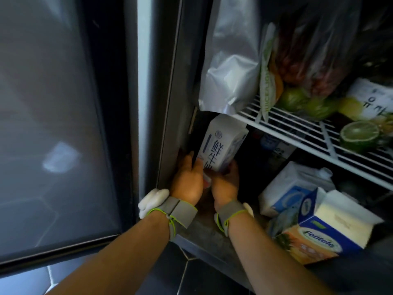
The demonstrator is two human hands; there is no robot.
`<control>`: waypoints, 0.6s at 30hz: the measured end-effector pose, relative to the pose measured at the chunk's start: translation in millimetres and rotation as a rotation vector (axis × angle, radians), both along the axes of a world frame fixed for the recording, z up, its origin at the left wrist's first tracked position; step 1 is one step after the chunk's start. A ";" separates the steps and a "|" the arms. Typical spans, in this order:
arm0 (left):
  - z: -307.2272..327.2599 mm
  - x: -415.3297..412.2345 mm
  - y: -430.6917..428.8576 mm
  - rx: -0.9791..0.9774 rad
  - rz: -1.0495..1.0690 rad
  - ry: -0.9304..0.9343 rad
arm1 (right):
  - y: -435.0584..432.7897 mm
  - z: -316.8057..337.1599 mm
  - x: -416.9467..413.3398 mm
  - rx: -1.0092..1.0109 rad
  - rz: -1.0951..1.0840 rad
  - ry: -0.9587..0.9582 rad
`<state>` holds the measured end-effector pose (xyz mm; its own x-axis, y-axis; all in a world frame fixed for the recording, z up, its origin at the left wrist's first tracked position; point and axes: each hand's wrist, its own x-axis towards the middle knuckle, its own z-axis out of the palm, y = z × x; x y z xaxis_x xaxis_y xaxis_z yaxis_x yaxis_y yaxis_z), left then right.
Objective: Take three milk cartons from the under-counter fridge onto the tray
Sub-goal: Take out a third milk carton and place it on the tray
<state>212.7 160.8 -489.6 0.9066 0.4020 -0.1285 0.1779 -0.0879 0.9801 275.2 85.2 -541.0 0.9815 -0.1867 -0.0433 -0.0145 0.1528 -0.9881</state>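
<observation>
1. Grey wrist straps with lime-green cord [180,209] sit nearest the viewer, one on each forearm reaching into the dark under-counter fridge [176,92].
2. The left hand [187,182] and right hand [225,184] both curl round the bottom end of a tall white milk carton with dark blue lettering [221,143], one on each side. The carton leans, with its gabled top tucked just under the white wire shelf [297,133] above the hands.
3. The step looks like lifting this carton out. It would go best by drawing the base towards the body first, so the gable drops clear of the shelf edge and of the crumpled silver foil pouch [231,67] overhanging it. Keeping both palms low would carry the weight.
4. No tray is in view, so progress cannot be judged.
5. To the right of the right hand, on the same level, a white-and-blue capped carton [293,192] lies tipped over. Beside it is a blue-and-orange printed carton [319,237]. Their contents are hidden.
6. Above and right of the hands, a clear plastic bag [308,60] holds green limes and other fruit. A halved lime [359,133] lies further right on the shelf.
</observation>
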 end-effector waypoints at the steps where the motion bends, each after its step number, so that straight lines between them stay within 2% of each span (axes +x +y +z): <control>1: 0.7 -1.3 -0.1 0.023 0.000 -0.004 | -3.0 0.1 -7.3 0.008 0.043 0.021; 3: 1.4 -4.3 0.1 0.048 -0.014 -0.015 | -10.6 -5.3 -16.8 0.027 0.084 0.044; 9: -0.1 -14.1 -2.2 -0.092 -0.111 0.030 | -37.7 -21.6 -38.7 -0.048 0.214 0.054; 15: -0.2 -31.6 -2.1 -0.050 -0.100 0.024 | -49.5 -29.6 -47.5 -0.115 0.385 0.069; 18: 4.8 -37.6 -0.9 -0.019 -0.104 0.024 | -48.8 -26.1 -48.7 -0.149 0.401 0.041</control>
<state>175.1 160.0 -484.8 0.9400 0.3027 -0.1572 0.1919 -0.0881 0.9775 226.5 36.4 -567.1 0.9757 0.2022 -0.0850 -0.0832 -0.0173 -0.9964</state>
